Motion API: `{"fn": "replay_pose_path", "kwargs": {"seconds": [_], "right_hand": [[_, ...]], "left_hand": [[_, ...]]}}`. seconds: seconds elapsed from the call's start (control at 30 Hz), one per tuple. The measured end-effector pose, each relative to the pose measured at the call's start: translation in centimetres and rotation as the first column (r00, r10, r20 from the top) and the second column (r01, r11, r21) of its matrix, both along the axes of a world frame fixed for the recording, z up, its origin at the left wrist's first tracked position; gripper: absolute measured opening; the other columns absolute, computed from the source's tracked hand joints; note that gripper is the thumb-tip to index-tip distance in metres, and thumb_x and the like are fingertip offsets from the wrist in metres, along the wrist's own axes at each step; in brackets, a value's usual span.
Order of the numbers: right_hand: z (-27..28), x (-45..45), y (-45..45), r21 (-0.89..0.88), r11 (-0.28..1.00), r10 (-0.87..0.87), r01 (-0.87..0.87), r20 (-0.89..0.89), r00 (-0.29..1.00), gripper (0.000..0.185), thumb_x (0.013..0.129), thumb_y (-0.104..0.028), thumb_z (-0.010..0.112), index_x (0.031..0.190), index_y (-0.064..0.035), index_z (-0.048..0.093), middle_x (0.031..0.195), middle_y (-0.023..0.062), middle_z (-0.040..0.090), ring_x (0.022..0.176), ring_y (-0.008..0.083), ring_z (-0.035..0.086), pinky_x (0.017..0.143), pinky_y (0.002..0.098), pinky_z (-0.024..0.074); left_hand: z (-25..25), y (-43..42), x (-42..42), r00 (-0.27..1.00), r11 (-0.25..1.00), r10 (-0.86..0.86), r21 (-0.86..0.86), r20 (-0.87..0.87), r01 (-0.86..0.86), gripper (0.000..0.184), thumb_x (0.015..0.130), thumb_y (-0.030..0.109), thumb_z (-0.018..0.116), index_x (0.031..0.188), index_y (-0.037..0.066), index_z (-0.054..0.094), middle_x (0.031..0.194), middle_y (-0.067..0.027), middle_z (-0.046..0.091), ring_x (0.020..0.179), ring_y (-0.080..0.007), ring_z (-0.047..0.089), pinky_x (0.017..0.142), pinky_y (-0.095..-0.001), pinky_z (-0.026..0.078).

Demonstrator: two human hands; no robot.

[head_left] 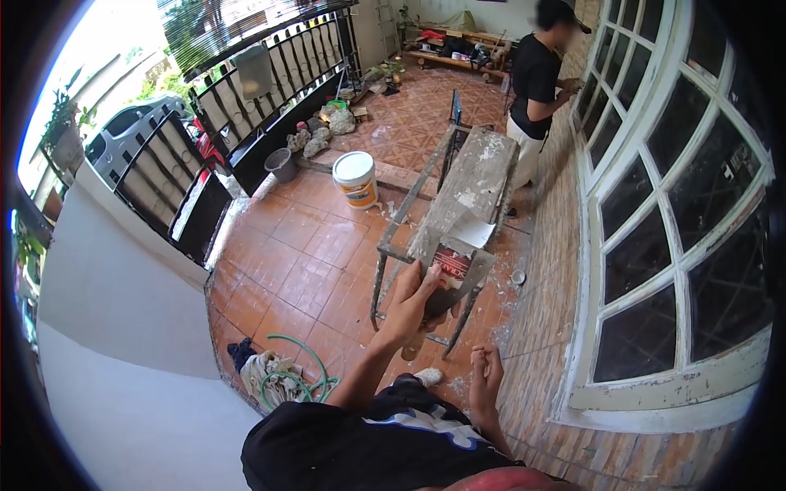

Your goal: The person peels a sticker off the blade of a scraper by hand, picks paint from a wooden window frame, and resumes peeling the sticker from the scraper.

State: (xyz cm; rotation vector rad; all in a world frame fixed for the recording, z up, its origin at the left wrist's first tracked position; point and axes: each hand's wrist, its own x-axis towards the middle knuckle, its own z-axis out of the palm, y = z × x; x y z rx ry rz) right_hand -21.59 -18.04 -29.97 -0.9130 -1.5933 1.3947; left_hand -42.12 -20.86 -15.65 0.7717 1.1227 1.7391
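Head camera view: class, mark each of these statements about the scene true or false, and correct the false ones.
1. The left hand holds a flat tool with a red label. True.
2. The right hand grips the green hose. False: the hose lies on the floor, apart from that hand.
3. The white bucket stands upright with its lid on. True.
4. The other person is sitting on the floor. False: they are standing by the white-framed windows.
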Motion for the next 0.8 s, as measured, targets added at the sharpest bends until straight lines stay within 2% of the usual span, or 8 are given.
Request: {"fn": "replay_pose_path", "kwargs": {"seconds": [0.03,0.17,0.3,0.43,0.57,0.63,0.67,0.8], "right_hand": [[0.3,-0.6,0.3,-0.036,0.999,0.002,-0.002,-0.023,1.0,0.02,0.102,-0.021,0.052,0.101,-0.0017,0.057,0.09,0.0059,0.059,0.084,0.0146,0.054,0.08,0.0315,0.0442],[1.1,-3.4,2.5,0.078,0.996,0.053,-0.051,-0.022,0.998,0.02,0.102,-0.021,0.053,0.102,-0.0025,0.058,0.091,0.005,0.058,0.086,0.013,0.053,0.081,0.0302,0.0439],[4.6,-6.4,3.5,0.159,0.969,0.199,-0.19,-0.043,0.979,0.019,0.102,-0.02,0.054,0.109,-0.002,0.055,0.089,-0.0002,0.051,0.084,0.0071,0.048,0.079,0.023,0.0408],[5.7,-7.9,2.8,0.15,0.922,0.361,-0.357,-0.003,0.933,0.026,0.103,-0.024,0.052,0.111,-0.0001,0.057,0.086,0.0016,0.054,0.082,0.0091,0.05,0.077,0.0252,0.042],[6.2,-9.4,1.2,0.145,0.87,0.48,-0.471,-0.039,0.876,0.028,0.103,-0.022,0.05,0.115,0.0022,0.059,0.085,0.0037,0.056,0.079,0.0109,0.052,0.074,0.0265,0.0439],[5.0,-9.9,1.2,0.111,0.864,0.503,-0.492,-0.123,0.856,0.028,0.103,-0.021,0.051,0.117,0.0022,0.059,0.085,0.0039,0.056,0.08,0.011,0.053,0.075,0.0263,0.0442],[4.3,-9.8,1.7,0.156,0.861,0.494,-0.483,-0.038,0.868,0.027,0.103,-0.018,0.05,0.117,0.0027,0.059,0.087,0.0043,0.058,0.081,0.0114,0.054,0.077,0.0262,0.045],[4.1,-9.7,2.0,0.093,0.869,0.492,-0.486,-0.059,0.868,0.024,0.102,-0.013,0.05,0.115,0.0031,0.061,0.087,0.0046,0.059,0.082,0.0111,0.055,0.077,0.0262,0.0458]], "left_hand": [[0.1,-0.3,-0.6,1.0,1.0,0.02,0.009,0.024,-0.02,0.028,0.107,0.034,0.041,0.111,0.007,0.044,0.069,-0.0104,0.062,0.038,-0.0087,0.04,0.035,-0.0212,0.029],[0.5,-1.5,-2.2,0.993,0.994,0.075,0.077,0.092,-0.082,0.027,0.107,0.034,0.041,0.112,0.007,0.044,0.072,-0.0112,0.062,0.039,-0.0087,0.041,0.035,-0.021,0.03],[0.5,-2.5,-3.1,0.984,0.983,0.115,0.131,0.133,-0.133,0.027,0.107,0.034,0.041,0.113,0.007,0.044,0.071,-0.0111,0.061,0.039,-0.0088,0.041,0.035,-0.0208,0.029],[1.6,-2.9,-3.2,0.967,0.967,0.158,0.169,0.198,-0.192,0.028,0.107,0.035,0.043,0.113,0.007,0.044,0.07,-0.0113,0.061,0.038,-0.009,0.041,0.034,-0.0208,0.028],[2.6,-3.3,-3.6,0.975,0.939,0.171,0.275,0.144,-0.205,0.027,0.107,0.035,0.043,0.113,0.008,0.044,0.069,-0.0134,0.061,0.037,-0.0095,0.041,0.033,-0.0216,0.028],[3.0,-3.8,-3.9,0.966,0.932,0.221,0.264,0.133,-0.25,0.027,0.107,0.034,0.039,0.116,0.009,0.044,0.069,-0.016,0.061,0.036,-0.0103,0.04,0.033,-0.0224,0.029],[3.1,-4.0,-4.0,0.961,0.93,0.244,0.251,0.132,-0.27,0.027,0.107,0.034,0.038,0.118,0.01,0.044,0.069,-0.0172,0.061,0.036,-0.0107,0.04,0.032,-0.0228,0.029],[3.5,-5.0,-4.6,0.933,0.908,0.325,0.225,0.157,-0.354,0.028,0.107,0.035,0.037,0.118,0.009,0.044,0.067,-0.0169,0.06,0.035,-0.0111,0.039,0.032,-0.0227,0.028]]}}
